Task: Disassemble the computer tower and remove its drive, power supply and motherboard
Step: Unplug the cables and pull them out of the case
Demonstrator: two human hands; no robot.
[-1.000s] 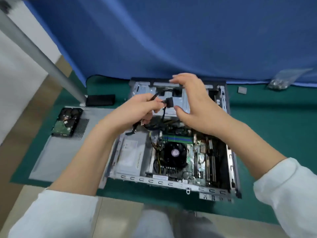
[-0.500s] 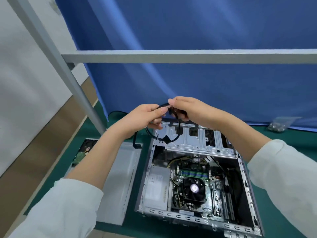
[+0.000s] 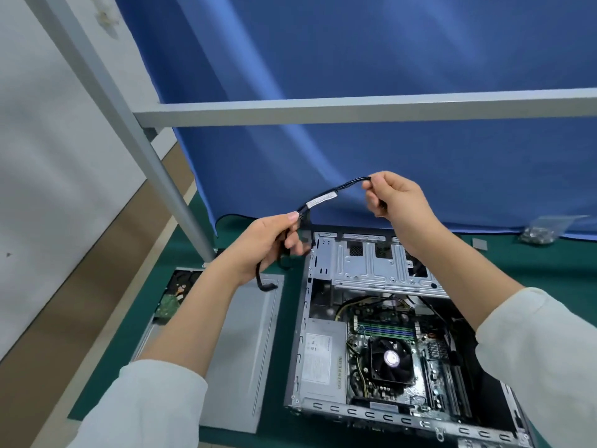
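Fingers of left hand (image 3: 263,244) curled round black cable (image 3: 336,194), loose end dangling below palm; right hand (image 3: 399,202) pinches other end, cable stretched between hands above table, white label mid-span. Computer tower (image 3: 381,337) lies open on green mat (image 3: 533,263): bare steel chassis, grey boxy power supply (image 3: 321,360), green motherboard (image 3: 420,370) with round black fan. Flat grey side panel (image 3: 245,344) left of tower, hard drive (image 3: 176,295) resting on panel's far corner.

Black cable (image 3: 326,198) pinched taut between left hand (image 3: 271,240) and right hand (image 3: 395,202), above open computer tower (image 3: 387,334).
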